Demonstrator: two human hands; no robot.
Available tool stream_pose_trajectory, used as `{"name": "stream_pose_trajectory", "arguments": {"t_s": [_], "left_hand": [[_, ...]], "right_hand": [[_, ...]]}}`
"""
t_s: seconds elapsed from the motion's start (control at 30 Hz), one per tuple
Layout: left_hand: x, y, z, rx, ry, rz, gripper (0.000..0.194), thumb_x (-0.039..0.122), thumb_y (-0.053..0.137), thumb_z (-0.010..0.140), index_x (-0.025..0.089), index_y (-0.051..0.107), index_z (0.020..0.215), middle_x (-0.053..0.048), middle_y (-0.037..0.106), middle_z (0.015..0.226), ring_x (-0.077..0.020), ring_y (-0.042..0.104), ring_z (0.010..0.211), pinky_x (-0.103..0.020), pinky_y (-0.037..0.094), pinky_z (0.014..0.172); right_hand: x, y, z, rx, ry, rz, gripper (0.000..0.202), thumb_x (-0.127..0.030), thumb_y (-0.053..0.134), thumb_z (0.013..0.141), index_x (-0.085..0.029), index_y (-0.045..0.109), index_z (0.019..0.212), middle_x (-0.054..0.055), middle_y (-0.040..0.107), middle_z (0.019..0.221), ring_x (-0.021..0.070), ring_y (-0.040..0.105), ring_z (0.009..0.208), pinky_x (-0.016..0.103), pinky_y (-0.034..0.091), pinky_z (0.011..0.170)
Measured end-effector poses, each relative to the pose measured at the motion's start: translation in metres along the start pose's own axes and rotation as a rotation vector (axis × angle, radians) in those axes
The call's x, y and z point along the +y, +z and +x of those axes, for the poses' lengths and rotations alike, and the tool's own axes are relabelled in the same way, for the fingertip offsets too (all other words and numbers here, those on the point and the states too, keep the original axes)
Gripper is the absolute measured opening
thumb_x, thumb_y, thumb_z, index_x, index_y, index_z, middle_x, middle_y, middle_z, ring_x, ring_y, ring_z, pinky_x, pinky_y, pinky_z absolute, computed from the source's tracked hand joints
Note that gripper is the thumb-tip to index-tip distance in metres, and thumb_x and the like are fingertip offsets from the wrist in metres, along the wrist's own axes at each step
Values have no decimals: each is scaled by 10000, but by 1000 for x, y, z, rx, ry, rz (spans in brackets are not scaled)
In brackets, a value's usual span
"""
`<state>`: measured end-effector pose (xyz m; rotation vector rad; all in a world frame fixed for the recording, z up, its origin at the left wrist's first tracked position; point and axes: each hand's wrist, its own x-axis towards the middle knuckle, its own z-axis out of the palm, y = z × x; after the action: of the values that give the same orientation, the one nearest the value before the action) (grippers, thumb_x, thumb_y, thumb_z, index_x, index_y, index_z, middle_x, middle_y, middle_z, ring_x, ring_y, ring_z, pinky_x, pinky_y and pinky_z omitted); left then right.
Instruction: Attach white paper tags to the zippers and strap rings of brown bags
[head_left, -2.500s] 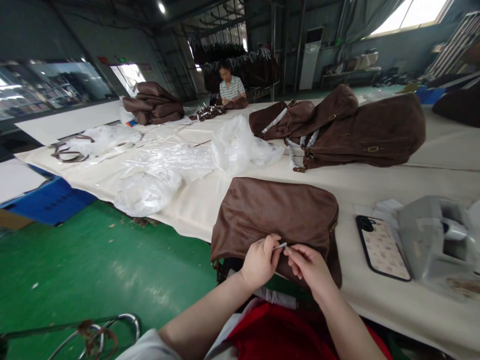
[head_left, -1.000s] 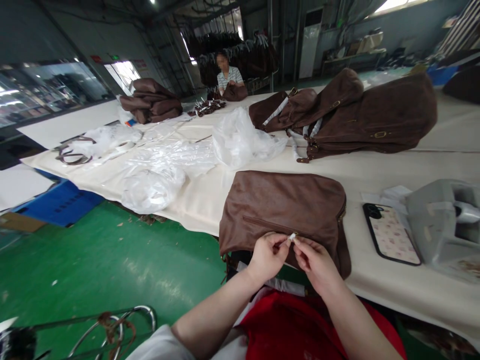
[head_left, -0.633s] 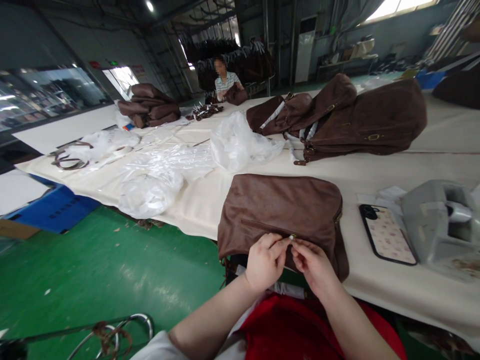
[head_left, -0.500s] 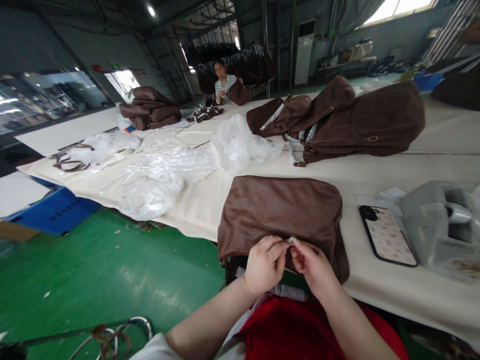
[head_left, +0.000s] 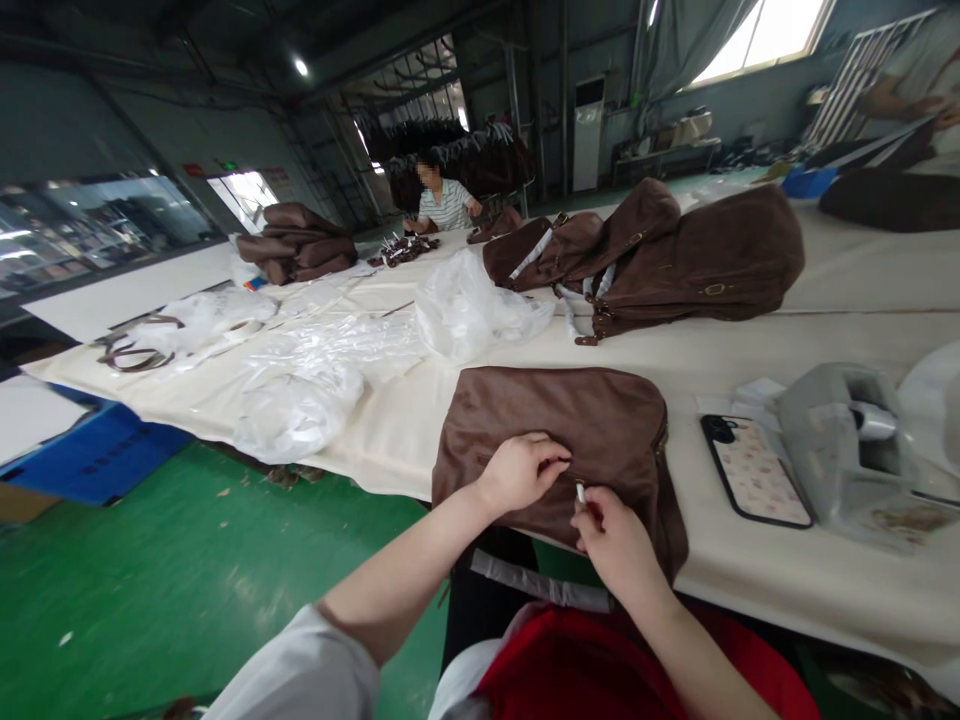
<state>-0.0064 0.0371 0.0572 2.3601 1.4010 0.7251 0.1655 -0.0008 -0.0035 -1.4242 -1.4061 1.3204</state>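
A brown leather bag (head_left: 555, 400) lies flat at the table's near edge, its wrapped strap (head_left: 540, 582) hanging over the front. My right hand (head_left: 619, 538) pinches a small zipper pull (head_left: 580, 493) wrapped in white, at the end of the bag's zipper. Just above and left of it, my left hand (head_left: 519, 474) rests over the bag with thumb and fingertips drawn together. Whether anything is between those fingertips is too small to tell.
Right of the bag lie a phone (head_left: 757, 470) and a grey tape dispenser (head_left: 832, 440). Clear plastic bags (head_left: 472, 310) spread across the table (head_left: 397, 450). More brown bags (head_left: 697, 260) sit behind. A co-worker (head_left: 446, 205) is at the far end; another person is at far right.
My hands, close together at the white-wrapped pull before, have come apart. The left moved up off it; the right keeps hold, slightly lower. The view has shifted. The far co-worker's brown piece is now lower.
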Motion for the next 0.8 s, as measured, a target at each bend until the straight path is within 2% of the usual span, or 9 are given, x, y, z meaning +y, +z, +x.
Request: {"name": "stream_pose_trajectory", "arguments": {"t_s": [0.1, 0.2, 0.33, 0.4, 0.5, 0.6, 0.7, 0.8], "left_hand": [[-2, -1, 11, -84, 51, 29, 177, 275, 602, 867, 207, 696, 1000, -30, 667, 870, -150, 632, 767, -245, 495, 718], [-2, -1, 22, -152, 84, 74, 169, 290, 665, 824, 216, 697, 972, -13, 661, 835, -147, 631, 743, -235, 491, 693], [6, -1, 37, -222, 139, 248, 189, 336, 752, 743, 214, 683, 870, -8, 643, 787, -173, 625, 706, -256, 480, 623], [14, 2, 42, -256, 194, 366, 195, 345, 750, 744, 193, 668, 835, -32, 636, 795, -196, 625, 709, -280, 484, 609], [26, 11, 43, -326, 288, 571, 78, 220, 625, 841, 147, 640, 817, -79, 631, 822, -219, 623, 737, -316, 501, 627], [33, 20, 38, -396, 333, 723, 112, 112, 505, 875, 112, 615, 856, -119, 628, 868, -231, 614, 741, -330, 498, 584], [32, 24, 34, -407, 364, 767, 124, 119, 479, 888, 105, 602, 882, -127, 623, 883, -241, 605, 755, -346, 499, 583], [26, 23, 34, -375, 374, 726, 120, 168, 502, 890, 112, 606, 870, -113, 621, 878, -236, 596, 787, -361, 512, 669]], "right_hand": [[0, 1, 2, 68, -298, -498, 168, -205, 461, 850, -190, 610, 927, 91, 693, 824, 227, 654, 716, 296, 424, 606], [-2, 3, 3, 51, -380, -685, 213, -168, 397, 887, -158, 596, 963, 108, 686, 823, 236, 655, 727, 306, 412, 615], [-1, -7, 2, 58, -397, -772, 202, -115, 475, 839, -167, 605, 984, 89, 690, 885, 219, 658, 763, 295, 415, 648], [2, -17, 2, 92, -391, -858, 158, -135, 485, 865, -183, 619, 935, 78, 691, 881, 203, 654, 734, 286, 396, 618], [7, -31, 4, 147, -392, -963, 209, -239, 450, 949, -190, 633, 864, 66, 691, 816, 184, 646, 684, 279, 372, 585], [8, -37, 8, 151, -385, -988, 228, -277, 455, 966, -193, 656, 899, 59, 704, 840, 176, 656, 710, 270, 386, 607], [0, -36, 12, 127, -330, -1011, 238, -264, 445, 971, -190, 669, 934, 67, 714, 882, 175, 665, 731, 266, 400, 618], [-10, -34, 19, 123, -275, -1024, 260, -271, 443, 966, -174, 673, 892, 86, 714, 836, 183, 667, 703, 267, 399, 598]]}}
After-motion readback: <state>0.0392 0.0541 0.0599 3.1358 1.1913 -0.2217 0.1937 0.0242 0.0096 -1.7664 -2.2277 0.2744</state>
